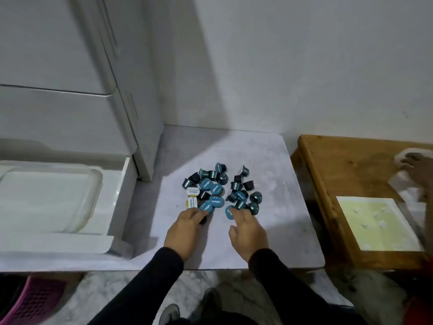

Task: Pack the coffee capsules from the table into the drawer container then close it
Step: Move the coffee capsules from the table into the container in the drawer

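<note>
Several coffee capsules (214, 190) lie in a loose pile on the marble table (269, 165); most have blue lids and dark bodies, and two have white and yellow lids (192, 192). My left hand (185, 228) reaches the pile's near left edge, its fingertips curled round a blue-lidded capsule (206, 206). At the near middle, my right hand (248, 231) touches another blue-lidded capsule (228, 212) with straight fingers, thumb held apart. To the left, the white drawer container (126, 174) stands pulled open, with a clear plastic tray (93, 184) inside.
A tall white drawer unit (70, 109) rises behind the open drawer. Right of the table stands a wooden table (339, 165) with a pale green sheet (377, 224), and another person's hand (414, 165) holds a white cloth there. A pink basket (35, 299) sits on the floor.
</note>
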A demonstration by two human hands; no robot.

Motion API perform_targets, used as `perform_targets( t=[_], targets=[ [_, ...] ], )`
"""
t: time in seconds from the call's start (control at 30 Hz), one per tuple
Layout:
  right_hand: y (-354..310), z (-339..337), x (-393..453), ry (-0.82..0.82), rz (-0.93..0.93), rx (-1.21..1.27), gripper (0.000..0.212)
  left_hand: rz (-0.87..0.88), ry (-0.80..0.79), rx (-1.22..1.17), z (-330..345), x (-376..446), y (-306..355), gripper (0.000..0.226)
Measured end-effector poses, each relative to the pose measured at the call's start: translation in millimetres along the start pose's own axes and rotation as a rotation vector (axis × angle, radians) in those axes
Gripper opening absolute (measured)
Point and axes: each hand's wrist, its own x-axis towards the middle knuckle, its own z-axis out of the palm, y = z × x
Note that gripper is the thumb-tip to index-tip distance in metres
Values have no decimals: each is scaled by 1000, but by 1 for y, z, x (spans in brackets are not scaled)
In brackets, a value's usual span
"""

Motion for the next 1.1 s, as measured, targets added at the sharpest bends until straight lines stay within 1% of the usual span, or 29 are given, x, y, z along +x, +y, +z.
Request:
perform_targets(
  t=[0.07, 0.17, 0.3, 0.37, 0.5, 0.7, 0.8, 0.87, 0.93, 1.0, 1.1],
  targets=[
    [5, 0, 9, -33, -14, 27, 43, -59, 29, -108, 6, 5, 0, 34],
    [10, 2, 22, -53, -31, 45, 40, -78, 67, -88, 15, 8, -1, 30],
    [14, 4, 29, -80, -25, 138, 33, -142, 100, -158, 19, 7, 2, 27],
    [17, 3, 31, -99, -18, 189, 31, -145, 106, -150, 20, 7, 1, 24],
    [18, 2, 33, -94, -6, 301, 27, -64, 154, -149, 23, 1, 3, 21],
    [19, 4, 27, -89, -34, 368, 27, 84, 269, -142, 30, -9, 5, 8],
    [20, 5, 27, -85, -28, 392, 27, 112, 316, -157, 34, -12, 9, 10],
    [20, 6, 26, -87, -12, 421, 26, 107, 310, -165, 37, -14, 7, 13],
    [20, 6, 26, -80, 19, 456, 25, 49, 302, -193, 42, -17, 1, 21],
    [20, 7, 26, -75, 51, 474, 23, -84, 330, -279, 43, -19, -1, 25],
    [19, 9, 28, -74, 79, 455, 23, -232, 310, -363, 40, -14, 2, 23]
  ],
)
